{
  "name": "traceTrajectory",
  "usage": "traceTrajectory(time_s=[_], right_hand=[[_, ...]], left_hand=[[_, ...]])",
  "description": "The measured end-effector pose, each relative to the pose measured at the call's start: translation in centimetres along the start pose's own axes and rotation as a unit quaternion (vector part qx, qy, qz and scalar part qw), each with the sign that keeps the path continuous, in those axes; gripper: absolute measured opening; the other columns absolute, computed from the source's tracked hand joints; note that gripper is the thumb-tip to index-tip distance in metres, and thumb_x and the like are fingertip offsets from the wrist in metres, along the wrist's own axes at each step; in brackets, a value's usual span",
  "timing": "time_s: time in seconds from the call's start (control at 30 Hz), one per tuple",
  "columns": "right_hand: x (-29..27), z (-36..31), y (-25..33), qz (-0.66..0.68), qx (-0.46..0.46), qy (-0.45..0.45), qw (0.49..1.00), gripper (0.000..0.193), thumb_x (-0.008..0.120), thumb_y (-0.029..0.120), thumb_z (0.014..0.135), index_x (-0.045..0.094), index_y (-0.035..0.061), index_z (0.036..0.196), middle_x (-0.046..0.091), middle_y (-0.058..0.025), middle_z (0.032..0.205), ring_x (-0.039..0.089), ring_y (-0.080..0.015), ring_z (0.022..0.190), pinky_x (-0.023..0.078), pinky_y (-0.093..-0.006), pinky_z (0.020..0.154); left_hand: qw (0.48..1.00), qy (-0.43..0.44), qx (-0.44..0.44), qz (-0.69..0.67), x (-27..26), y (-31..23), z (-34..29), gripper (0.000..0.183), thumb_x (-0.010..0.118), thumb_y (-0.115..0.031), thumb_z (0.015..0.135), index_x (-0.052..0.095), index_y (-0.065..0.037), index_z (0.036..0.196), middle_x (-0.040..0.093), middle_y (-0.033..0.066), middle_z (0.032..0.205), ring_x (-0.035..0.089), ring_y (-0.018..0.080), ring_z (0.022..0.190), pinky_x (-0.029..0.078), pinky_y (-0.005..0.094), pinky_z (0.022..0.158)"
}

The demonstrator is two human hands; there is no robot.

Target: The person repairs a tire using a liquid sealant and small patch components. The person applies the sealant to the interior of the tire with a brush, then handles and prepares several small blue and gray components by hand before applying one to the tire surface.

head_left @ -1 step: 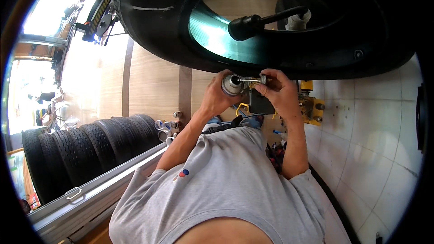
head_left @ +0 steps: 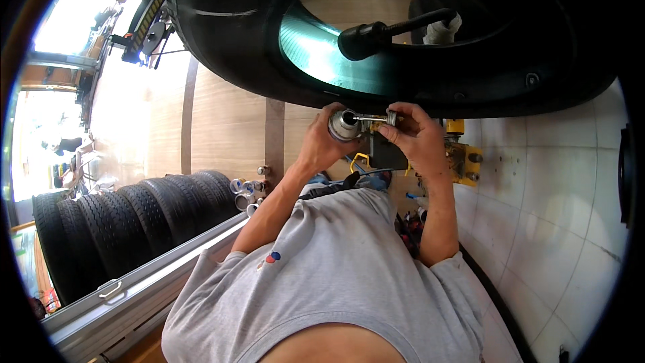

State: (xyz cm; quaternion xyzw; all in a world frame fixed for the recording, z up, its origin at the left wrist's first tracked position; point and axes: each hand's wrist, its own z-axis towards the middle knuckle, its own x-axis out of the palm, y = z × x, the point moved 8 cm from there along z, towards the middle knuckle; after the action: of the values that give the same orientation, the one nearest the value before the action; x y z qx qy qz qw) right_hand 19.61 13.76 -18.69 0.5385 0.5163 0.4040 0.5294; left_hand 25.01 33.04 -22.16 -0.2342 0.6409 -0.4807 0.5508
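Note:
My left hand (head_left: 321, 148) is wrapped round a silver metal can (head_left: 345, 134), whose dark round mouth shows uncovered. Between the thumb and fingers of my right hand (head_left: 422, 140) is a ridged metal cap (head_left: 391, 117). A thin metal rod (head_left: 371, 119) runs from this cap leftward, with its tip at the can's mouth; I cannot tell whether it reaches inside. Both hands are just below the lower edge of a large black tire (head_left: 235, 67). Inside the tire, a black lamp (head_left: 363, 42) on a bent arm throws greenish-white light on the inner wall.
A row of black tires (head_left: 141, 212) stands at the left, behind a metal rail (head_left: 144, 289). Several small cans (head_left: 243, 198) sit beside the row. Yellow machine parts (head_left: 463, 165) lie right of my right wrist. Pale tiles (head_left: 551, 181) cover the right-hand floor.

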Motion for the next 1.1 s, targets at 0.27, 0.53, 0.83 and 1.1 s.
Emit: traceTrajectory(time_s=[0.27,0.53,0.83,1.1], right_hand=[[-1.0,-1.6,2.6,-0.029,-0.067,-0.014,0.997,0.039,0.08,0.007,0.08,0.063,0.0043,0.115,0.069,-0.0061,0.097,0.067,-0.0132,0.087,0.056,-0.0277,0.076],[-1.1,-3.4,5.4,-0.104,-0.174,-0.043,0.978,0.039,0.078,-0.002,0.077,0.062,0.0059,0.112,0.064,-0.0091,0.115,0.068,-0.0214,0.096,0.057,-0.0309,0.08],[-0.9,-5.3,7.3,-0.264,-0.271,-0.036,0.925,0.039,0.073,-0.003,0.079,0.061,0.0083,0.114,0.061,-0.0116,0.123,0.064,-0.0325,0.108,0.057,-0.039,0.086],[-3.7,-5.4,6.9,-0.208,-0.215,-0.066,0.952,0.038,0.077,0.003,0.08,0.063,0.0066,0.115,0.067,-0.0097,0.114,0.069,-0.0224,0.096,0.057,-0.0334,0.082]], left_hand=[[0.999,0.0,0.004,-0.052,-0.1,-0.8,0.4,0.075,0.09,-0.018,0.066,0.049,-0.002,0.127,0.068,0.0139,0.108,0.067,0.0235,0.101,0.053,0.0351,0.089],[0.999,-0.012,0.014,-0.05,0.3,-1.2,0.3,0.076,0.09,-0.019,0.065,0.05,-0.002,0.127,0.067,0.0149,0.109,0.067,0.0248,0.101,0.053,0.0361,0.089],[0.999,-0.008,0.019,-0.047,1.1,-1.2,0.6,0.076,0.09,-0.018,0.064,0.05,-0.003,0.127,0.064,0.0179,0.112,0.064,0.0308,0.106,0.051,0.039,0.092],[0.999,-0.012,0.039,0.003,1.0,-1.5,0.7,0.079,0.091,-0.02,0.063,0.05,-0.004,0.129,0.062,0.0175,0.115,0.061,0.0339,0.108,0.05,0.0419,0.094]])
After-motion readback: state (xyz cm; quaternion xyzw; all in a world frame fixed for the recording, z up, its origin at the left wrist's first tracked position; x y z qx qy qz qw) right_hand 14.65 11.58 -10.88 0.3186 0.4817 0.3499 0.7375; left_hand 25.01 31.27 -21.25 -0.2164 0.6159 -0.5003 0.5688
